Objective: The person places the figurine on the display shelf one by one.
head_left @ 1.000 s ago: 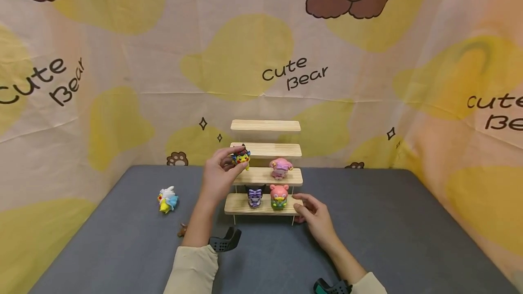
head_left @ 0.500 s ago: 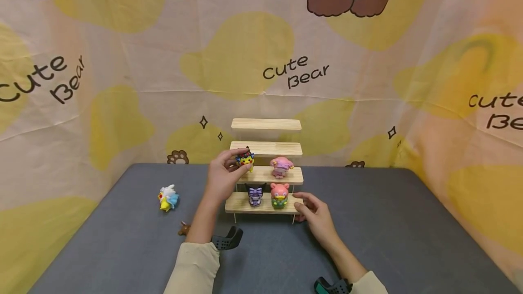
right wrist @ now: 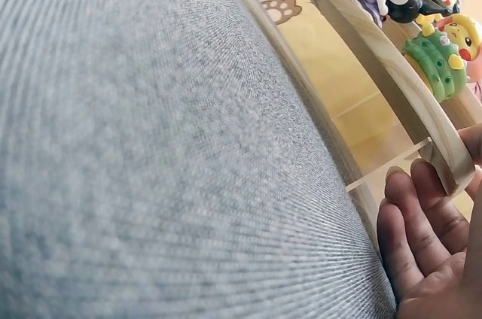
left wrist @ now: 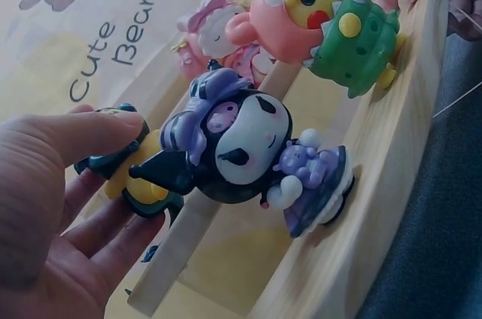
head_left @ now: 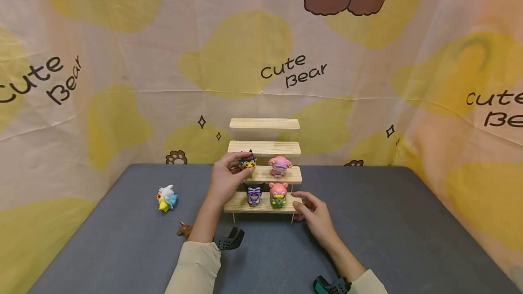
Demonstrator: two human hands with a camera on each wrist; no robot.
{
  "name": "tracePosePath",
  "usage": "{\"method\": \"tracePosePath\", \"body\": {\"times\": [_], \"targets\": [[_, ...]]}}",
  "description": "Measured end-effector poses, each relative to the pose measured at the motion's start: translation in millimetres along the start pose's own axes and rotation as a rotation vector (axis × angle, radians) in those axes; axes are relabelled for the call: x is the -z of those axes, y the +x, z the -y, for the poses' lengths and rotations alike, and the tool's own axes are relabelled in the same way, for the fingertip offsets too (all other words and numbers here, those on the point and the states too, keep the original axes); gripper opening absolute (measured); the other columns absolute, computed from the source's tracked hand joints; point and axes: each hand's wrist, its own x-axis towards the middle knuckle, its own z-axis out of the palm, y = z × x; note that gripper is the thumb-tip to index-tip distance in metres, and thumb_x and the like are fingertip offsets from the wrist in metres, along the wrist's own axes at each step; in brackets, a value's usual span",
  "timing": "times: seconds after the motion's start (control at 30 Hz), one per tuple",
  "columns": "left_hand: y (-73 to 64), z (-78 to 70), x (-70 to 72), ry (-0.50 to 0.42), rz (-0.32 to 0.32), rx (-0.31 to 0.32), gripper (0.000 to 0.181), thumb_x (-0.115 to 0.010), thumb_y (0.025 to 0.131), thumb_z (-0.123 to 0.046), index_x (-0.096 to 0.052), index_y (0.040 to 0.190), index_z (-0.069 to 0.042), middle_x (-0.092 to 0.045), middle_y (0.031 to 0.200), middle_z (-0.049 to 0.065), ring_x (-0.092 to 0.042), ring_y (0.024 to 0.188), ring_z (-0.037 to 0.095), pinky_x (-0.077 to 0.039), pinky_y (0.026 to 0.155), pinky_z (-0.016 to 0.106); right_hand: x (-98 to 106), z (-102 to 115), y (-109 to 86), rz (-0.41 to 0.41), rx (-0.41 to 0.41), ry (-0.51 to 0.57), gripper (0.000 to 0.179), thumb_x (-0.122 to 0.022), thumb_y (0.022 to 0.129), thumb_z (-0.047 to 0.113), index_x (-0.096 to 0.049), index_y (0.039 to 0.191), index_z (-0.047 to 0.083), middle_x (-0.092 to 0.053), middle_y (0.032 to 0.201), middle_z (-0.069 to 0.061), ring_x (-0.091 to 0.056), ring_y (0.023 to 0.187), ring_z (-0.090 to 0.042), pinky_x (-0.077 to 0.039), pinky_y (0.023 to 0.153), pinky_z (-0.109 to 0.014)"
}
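Note:
My left hand (head_left: pixel 224 180) pinches a small yellow figurine (head_left: pixel 248 164) with a dark hat between thumb and fingers. It holds it at the left end of the second tier of a wooden step display rack (head_left: pixel 235 203). In the left wrist view, a purple-and-black figurine (left wrist: pixel 248 146) partly hides the held one. My right hand (head_left: pixel 318 221) grips the right end of the rack's lowest board, fingers curled at its underside in the right wrist view. That board carries the purple-and-black figurine and a pink-and-green figurine (head_left: pixel 278 195). A pink figurine (head_left: pixel 280 167) stands on the second tier's right side.
On the dark grey table (head_left: pixel 380 230), a white, blue and yellow figurine (head_left: pixel 166 198) lies left of the rack. A small brown figurine (head_left: pixel 185 229) is partly behind my left forearm. The two upper boards (head_left: pixel 264 124) bear nothing. A printed cloth (head_left: pixel 229 53) hangs behind.
My left hand has moved slightly right and down with the yellow figurine, bringing it closer over the second tier. The right hand keeps its grip on the lowest board.

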Motion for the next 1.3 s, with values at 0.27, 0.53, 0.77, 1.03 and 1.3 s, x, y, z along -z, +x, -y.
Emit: {"method": "tracePosePath", "body": {"times": [0.27, 0.53, 0.77, 1.03, 1.3], "targets": [[-1.8, -0.2, -1.8, 0.081, 0.039, 0.01, 0.039, -0.08, 0.083, 0.0, -0.073, 0.119, -0.01, -0.064, 0.123, 0.013, -0.07, 0.111, 0.031, -0.059, 0.091, 0.037, 1, -1, 0.0, 0.0, -0.012, 0.002, 0.024, -0.068, 0.096, 0.013, -0.07, 0.119, 0.008, -0.064, 0.079, -0.01, -0.066, 0.065, -0.015, -0.057, 0.063, -0.027], [-0.8, -0.8, -2.7, 0.11, 0.085, 0.012, 0.035, -0.08, 0.084, -0.003, -0.074, 0.118, -0.01, -0.063, 0.124, 0.013, -0.068, 0.11, 0.028, -0.059, 0.092, 0.039, 3, -2, 0.2, 0.003, -0.002, 0.003, 0.024, -0.068, 0.096, 0.014, -0.07, 0.119, 0.007, -0.064, 0.08, -0.012, -0.066, 0.066, -0.014, -0.057, 0.063, -0.027], [-1.6, -1.9, 0.4, 0.08, 0.11, 0.033, 0.03, -0.077, 0.089, -0.007, -0.073, 0.118, -0.008, -0.062, 0.124, 0.013, -0.069, 0.11, 0.027, -0.059, 0.089, 0.03, 3, -2, -0.1, 0.009, 0.006, 0.004, 0.025, -0.068, 0.096, 0.016, -0.07, 0.12, 0.006, -0.065, 0.081, -0.013, -0.066, 0.066, -0.014, -0.057, 0.063, -0.028], [-1.8, -1.7, 4.2, 0.074, 0.114, 0.034, 0.026, -0.077, 0.088, -0.006, -0.073, 0.114, -0.007, -0.063, 0.12, 0.013, -0.071, 0.108, 0.027, -0.057, 0.086, 0.026, 3, -2, -0.3, 0.007, 0.002, 0.0, 0.024, -0.068, 0.096, 0.015, -0.07, 0.119, 0.007, -0.065, 0.08, -0.012, -0.066, 0.066, -0.014, -0.057, 0.063, -0.028], [-1.2, -1.0, 8.3, 0.026, 0.137, 0.043, 0.028, -0.076, 0.087, -0.003, -0.071, 0.115, -0.005, -0.062, 0.119, 0.015, -0.07, 0.11, 0.028, -0.058, 0.086, 0.023, 2, -2, 0.9, 0.005, 0.001, 0.0, 0.024, -0.068, 0.096, 0.014, -0.07, 0.119, 0.007, -0.064, 0.079, -0.012, -0.066, 0.065, -0.014, -0.057, 0.063, -0.027]]}}
